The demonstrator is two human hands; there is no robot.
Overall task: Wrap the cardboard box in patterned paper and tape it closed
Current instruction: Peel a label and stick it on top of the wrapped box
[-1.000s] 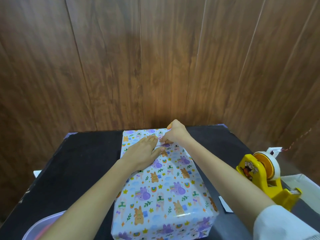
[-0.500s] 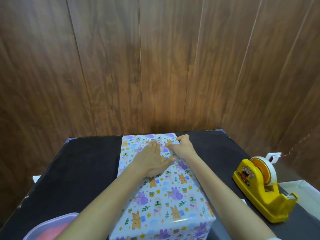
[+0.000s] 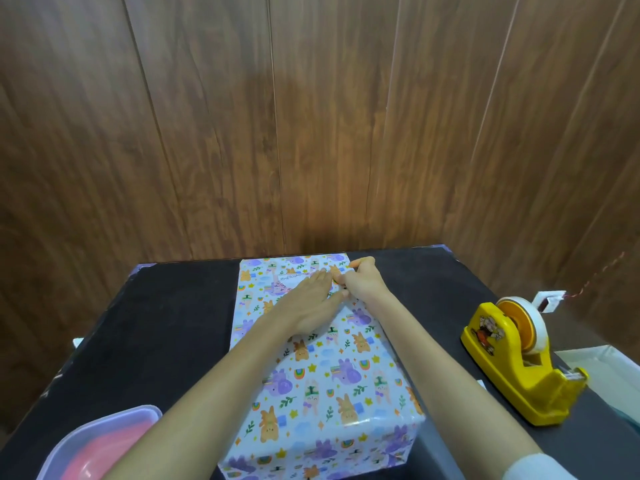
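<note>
Sitting in the lower middle of the frame, the cardboard box [image 3: 322, 441] is covered all over in the patterned paper [image 3: 349, 372] and rests on the black table [image 3: 166, 327]. The left hand [image 3: 311, 306] lies flat on the far end of the top, fingers straight and together. The right hand [image 3: 363, 282] is touching it just to the right, fingers curled tight at the paper's edge; honestly can't tell if it's pinching anything. A small white label [image 3: 294, 277] peeks out beyond the left fingertips. Yellow tape dispenser [image 3: 512, 365] sits at the right of the frame, and a plastic tub [image 3: 104, 434] in the bottom left corner.
</note>
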